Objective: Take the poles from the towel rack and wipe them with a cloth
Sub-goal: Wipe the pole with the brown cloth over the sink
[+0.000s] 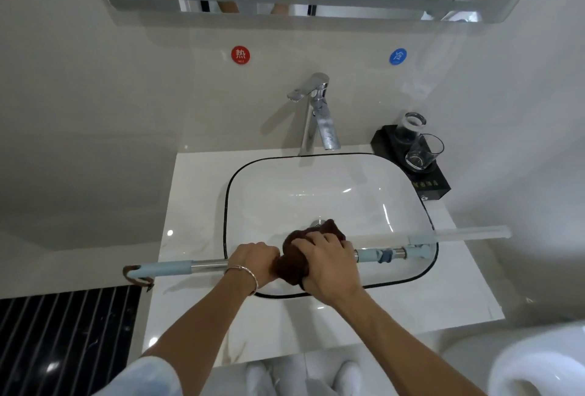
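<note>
Pale bathroom walls surround a white stone counter [193, 193] with a black-rimmed white basin [226, 205] sunk in it. Over the near part of the basin, the right hand [326, 265] is curled round a bunched dark brown cloth [289, 264], clamping it on a long silver metal pole with pale blue fittings [209, 265]. Just beside it, touching the cloth, the left hand [253, 261] is closed round the bare metal, a thin silver bracelet [243, 272] at its wrist. The pole lies level across the basin. Its pale blue grip [164, 269] overhangs the counter's left edge, and its jointed right end reaches the basin's right rim. A second, translucent white pole [459, 233] lies just behind it, running from the right hand out past the counter's right edge.

The likeliest trouble, as I judge it, is the cloth snagging on the blue collars at the right end during a stroke. That would jerk the pole and could nudge the loose white pole so that it rolls off the counter. A wide swing could also reach the two clear drinking glasses [424, 151] on the black tray [440, 186] at the back right.

Both glasses look empty. The basin holds only its chrome drain [318, 223], partly hidden by the cloth. Whether it is wet I cannot tell, and no water runs from the chrome tap [319, 117].
</note>
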The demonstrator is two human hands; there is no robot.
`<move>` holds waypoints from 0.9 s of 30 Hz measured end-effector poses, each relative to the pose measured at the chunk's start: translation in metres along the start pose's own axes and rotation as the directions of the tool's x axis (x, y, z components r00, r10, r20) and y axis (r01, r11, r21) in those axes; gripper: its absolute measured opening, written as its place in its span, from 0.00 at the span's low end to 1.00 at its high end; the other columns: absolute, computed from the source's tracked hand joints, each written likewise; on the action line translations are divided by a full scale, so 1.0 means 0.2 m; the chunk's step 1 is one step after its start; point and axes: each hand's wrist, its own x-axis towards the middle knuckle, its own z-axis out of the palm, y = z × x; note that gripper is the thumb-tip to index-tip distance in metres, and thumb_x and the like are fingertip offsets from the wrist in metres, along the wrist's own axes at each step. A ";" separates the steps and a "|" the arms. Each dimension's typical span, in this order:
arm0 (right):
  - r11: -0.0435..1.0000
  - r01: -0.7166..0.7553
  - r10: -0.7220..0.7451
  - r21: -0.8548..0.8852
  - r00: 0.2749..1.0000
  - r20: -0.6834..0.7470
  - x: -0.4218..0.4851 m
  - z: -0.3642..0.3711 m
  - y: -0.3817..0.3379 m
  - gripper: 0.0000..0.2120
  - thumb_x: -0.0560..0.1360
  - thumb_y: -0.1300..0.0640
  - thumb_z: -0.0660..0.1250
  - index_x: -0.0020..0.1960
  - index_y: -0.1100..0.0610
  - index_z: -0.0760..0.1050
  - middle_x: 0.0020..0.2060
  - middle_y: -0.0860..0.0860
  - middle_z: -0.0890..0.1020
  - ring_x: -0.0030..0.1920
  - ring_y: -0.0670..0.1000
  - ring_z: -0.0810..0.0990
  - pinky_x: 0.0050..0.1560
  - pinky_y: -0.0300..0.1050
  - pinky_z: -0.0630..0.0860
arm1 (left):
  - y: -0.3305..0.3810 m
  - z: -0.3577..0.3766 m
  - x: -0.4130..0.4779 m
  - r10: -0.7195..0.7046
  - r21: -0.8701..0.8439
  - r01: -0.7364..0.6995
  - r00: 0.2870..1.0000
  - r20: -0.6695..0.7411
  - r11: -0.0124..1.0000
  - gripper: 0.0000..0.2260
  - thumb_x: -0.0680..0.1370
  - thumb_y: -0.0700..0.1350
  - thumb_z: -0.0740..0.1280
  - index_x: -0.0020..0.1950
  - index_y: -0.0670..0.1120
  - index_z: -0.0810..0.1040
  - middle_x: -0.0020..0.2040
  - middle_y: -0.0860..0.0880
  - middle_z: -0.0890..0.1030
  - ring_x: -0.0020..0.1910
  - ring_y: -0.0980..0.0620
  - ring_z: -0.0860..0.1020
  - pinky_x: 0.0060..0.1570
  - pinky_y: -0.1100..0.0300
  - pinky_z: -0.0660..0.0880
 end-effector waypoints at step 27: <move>0.999 -0.034 0.033 0.009 0.998 0.056 0.01 -0.05 -0.05 0.25 0.52 0.49 0.76 0.49 0.45 0.80 0.43 0.47 0.81 0.40 0.55 0.80 0.41 0.51 0.74 | -0.02 0.16 -0.03 0.130 -0.022 -0.150 0.916 -0.379 0.988 0.33 0.52 0.44 0.79 0.57 0.38 0.80 0.51 0.46 0.83 0.49 0.49 0.82 0.50 0.50 0.78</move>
